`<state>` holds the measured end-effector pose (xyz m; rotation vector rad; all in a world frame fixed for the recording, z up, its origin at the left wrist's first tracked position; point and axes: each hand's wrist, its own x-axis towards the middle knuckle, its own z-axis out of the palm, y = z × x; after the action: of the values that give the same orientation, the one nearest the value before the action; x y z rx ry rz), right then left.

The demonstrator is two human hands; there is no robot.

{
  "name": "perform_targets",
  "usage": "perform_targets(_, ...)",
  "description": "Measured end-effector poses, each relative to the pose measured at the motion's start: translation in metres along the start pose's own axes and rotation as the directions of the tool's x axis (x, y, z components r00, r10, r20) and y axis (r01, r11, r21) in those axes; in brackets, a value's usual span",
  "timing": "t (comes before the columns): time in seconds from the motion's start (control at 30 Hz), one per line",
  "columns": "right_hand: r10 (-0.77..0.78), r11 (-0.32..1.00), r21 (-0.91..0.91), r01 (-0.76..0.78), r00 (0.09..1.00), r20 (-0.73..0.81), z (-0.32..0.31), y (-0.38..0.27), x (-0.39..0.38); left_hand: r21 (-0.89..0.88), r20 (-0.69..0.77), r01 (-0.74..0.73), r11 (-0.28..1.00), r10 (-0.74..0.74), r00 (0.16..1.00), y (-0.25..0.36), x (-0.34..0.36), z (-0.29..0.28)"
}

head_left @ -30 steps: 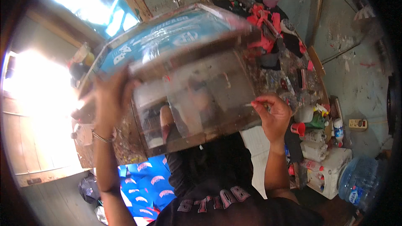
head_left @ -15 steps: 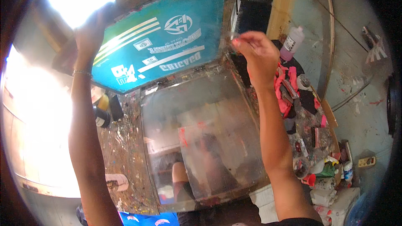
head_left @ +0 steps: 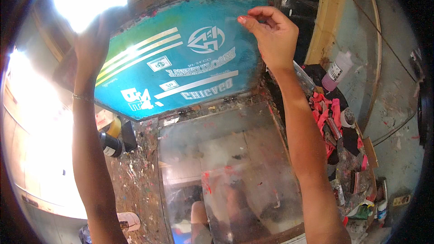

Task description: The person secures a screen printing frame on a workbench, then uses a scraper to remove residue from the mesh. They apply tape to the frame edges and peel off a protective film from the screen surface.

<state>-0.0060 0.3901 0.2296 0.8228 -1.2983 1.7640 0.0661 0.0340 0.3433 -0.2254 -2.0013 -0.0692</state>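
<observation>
A wooden-framed printing screen [head_left: 162,61] stands raised on its far edge, its teal mesh carrying pale stripes, lettering and emblems. My left hand [head_left: 91,43] grips the frame at its upper left, fingers partly lost in glare. In front of the mesh's upper right is my right hand [head_left: 278,38], thumb and fingertips pinched together; anything between them is too small to make out. The thumb tip has a red smear. Below the screen lies a shiny, reflective flat plate [head_left: 226,153] with a clear sheet [head_left: 253,194] and red smudges on it.
On the right, a bottle of pinkish liquid [head_left: 337,71] stands by pink and black rags [head_left: 327,113]. At left are a dark jar [head_left: 110,144] and a pale cylindrical container [head_left: 129,221] on the paint-spattered table [head_left: 135,176]. A power outlet [head_left: 401,200] is at far right.
My right hand has moved up and left, from beside the frame's right edge to in front of the mesh. My left hand stays at the frame. The view has shifted slightly.
</observation>
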Motion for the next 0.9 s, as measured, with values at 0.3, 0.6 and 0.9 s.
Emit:
perform_targets(0.3,-0.047,0.986,-0.156,0.056,0.997,0.062,0.003,0.001,0.008,0.025,0.032,-0.006,1.000,0.005,0.999,-0.004,-0.001,-0.003)
perform_targets(0.6,-0.037,0.948,-0.318,0.030,0.999,-0.016,0.014,-0.007,0.003,0.060,0.031,-0.010,0.998,0.008,0.999,0.005,-0.002,-0.008)
perform_targets(0.9,-0.186,0.850,-0.513,0.124,0.980,-0.071,0.023,-0.012,-0.001,0.015,0.019,-0.097,0.995,0.097,0.995,0.018,-0.007,-0.012)
